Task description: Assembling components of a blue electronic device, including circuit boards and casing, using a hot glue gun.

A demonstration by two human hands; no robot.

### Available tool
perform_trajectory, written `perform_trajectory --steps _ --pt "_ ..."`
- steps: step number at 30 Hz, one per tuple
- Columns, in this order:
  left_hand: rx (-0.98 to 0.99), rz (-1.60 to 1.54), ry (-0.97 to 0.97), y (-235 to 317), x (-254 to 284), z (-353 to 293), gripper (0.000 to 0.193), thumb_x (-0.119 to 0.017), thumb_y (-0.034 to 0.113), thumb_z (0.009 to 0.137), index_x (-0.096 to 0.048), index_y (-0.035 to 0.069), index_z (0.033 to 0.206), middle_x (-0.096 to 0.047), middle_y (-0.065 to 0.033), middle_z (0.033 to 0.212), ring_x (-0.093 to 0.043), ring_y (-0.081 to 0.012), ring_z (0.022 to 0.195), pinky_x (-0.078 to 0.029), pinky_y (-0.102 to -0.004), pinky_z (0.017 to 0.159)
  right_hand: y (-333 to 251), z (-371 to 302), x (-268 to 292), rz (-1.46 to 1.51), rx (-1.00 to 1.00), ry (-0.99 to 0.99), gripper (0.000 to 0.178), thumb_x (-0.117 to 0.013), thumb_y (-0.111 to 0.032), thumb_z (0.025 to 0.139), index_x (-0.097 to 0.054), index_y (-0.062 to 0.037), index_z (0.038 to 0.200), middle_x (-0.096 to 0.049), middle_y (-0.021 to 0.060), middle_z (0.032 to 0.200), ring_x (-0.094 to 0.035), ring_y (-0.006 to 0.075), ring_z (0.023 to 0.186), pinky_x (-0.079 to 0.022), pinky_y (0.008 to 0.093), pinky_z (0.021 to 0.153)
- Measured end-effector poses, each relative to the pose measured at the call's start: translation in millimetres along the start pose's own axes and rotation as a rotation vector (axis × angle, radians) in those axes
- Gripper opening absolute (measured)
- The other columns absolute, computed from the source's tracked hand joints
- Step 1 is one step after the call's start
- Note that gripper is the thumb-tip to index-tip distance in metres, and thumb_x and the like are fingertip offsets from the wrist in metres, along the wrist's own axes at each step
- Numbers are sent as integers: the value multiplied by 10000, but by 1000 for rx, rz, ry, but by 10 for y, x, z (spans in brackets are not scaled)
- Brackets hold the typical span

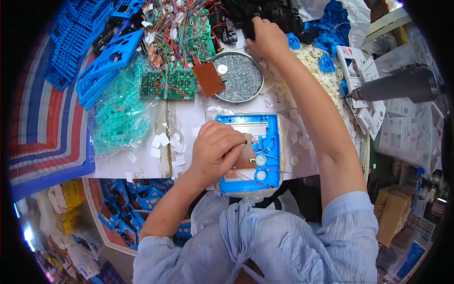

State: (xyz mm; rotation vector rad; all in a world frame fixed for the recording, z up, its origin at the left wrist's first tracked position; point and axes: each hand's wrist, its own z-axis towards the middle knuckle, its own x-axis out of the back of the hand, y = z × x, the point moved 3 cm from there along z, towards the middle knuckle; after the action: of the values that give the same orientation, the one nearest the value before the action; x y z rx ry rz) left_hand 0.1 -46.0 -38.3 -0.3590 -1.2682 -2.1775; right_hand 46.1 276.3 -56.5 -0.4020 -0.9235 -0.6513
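Observation:
A blue plastic casing (273, 177) lies in front of me on the table's near edge, with a brown circuit board (243, 158), white round parts and thin red wires inside it. My left hand (215, 147) rests over its left side, fingers curled and pinched at the board's upper edge; the fingertips are partly hidden. Stretched far forward, my right hand (270, 40) is at a pile of black plastic parts (265, 12). Its thumb and forefinger are apart, the other fingers partly hidden, and nothing shows between them.
Beyond the casing stands a round tray (261, 85) of small screws, with another brown board (208, 79) across its rim. Green circuit boards (168, 85) with wires, a bag of teal parts (120, 113) and cream parts (314, 71) surround it. An electric screwdriver (402, 86) hangs at right.

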Motion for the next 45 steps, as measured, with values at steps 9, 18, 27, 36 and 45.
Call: perform_trajectory --steps 9,18,27,36,45 --pt "53 58 75 31 21 -60 141 -769 41 774 -706 70 897 -711 -69 882 -678 -275 940 -504 -399 865 -85 -367 853 400 -230 122 403 -690 -276 895 -659 -56 1233 -743 189 1021 -733 314 916 -575 391 794" --pt "234 -103 272 -99 43 -196 128 -727 -15 843 -700 28 961 -703 -102 980 -664 -253 896 -516 -345 831 -697 -1961 1834 1320 -643 -258 280 -575 -69 983 -636 12 1244 -661 57 1079 -631 98 979 -568 245 753" --pt "209 -135 303 -97 34 -126 107 -708 -17 878 -694 9 981 -671 -105 934 -644 -190 826 -523 -297 725 -495 -1852 1813 1475 -934 -922 280 -586 -149 1010 -631 -13 1250 -658 69 1074 -635 81 757 -554 229 649" --pt "317 -95 238 -44 42 -184 99 -706 13 914 -696 14 1012 -676 -55 794 -616 -111 641 -500 -242 591 -646 -1938 1898 1165 -428 -693 676 -793 -58 793 -520 -90 1412 -595 82 1211 -580 66 837 -527 232 684" --pt "444 -232 226 -80 44 -225 91 -679 26 955 -681 -2 1042 -700 -48 772 -646 -50 682 -502 -204 590 -569 -1953 1868 1211 -560 -797 640 -803 -7 783 -572 -61 1377 -637 47 1205 -581 76 927 -544 241 733"
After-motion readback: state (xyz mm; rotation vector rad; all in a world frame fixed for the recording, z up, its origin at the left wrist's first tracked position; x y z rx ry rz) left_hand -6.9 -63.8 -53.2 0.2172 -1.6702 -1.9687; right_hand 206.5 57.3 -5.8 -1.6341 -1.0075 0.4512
